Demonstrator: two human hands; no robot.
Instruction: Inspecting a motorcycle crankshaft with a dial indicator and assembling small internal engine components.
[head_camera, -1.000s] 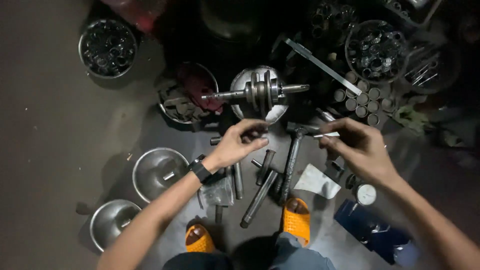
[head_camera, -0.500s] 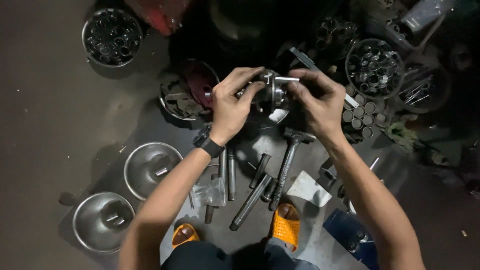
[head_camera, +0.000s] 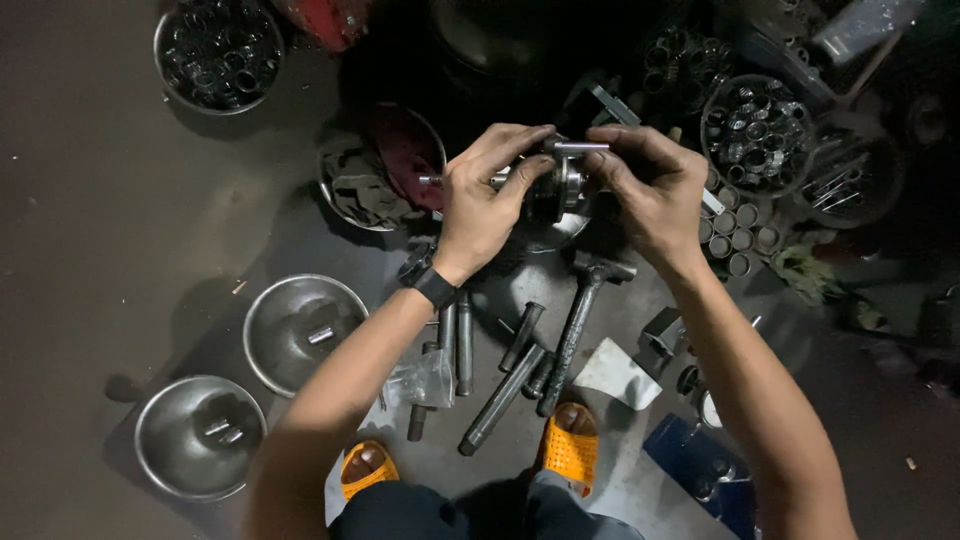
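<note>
Dark concrete floor (head_camera: 110, 230), cluttered with parts. We have the crankshaft (head_camera: 555, 185) lifted at centre-far. Our left hand (head_camera: 485, 205) is wrapped around its left side, and our right hand (head_camera: 650, 185) is closed on the right side with the fingers pinching a small steel pin (head_camera: 580, 148) at the top. Hammer (head_camera: 580, 320) lies just below. Two steel bowls (head_camera: 300, 330) near left, white wrapper (head_camera: 615, 372) and blue package (head_camera: 700, 465) near right.

Dim, dark concrete floor (head_camera: 110, 200)
</note>
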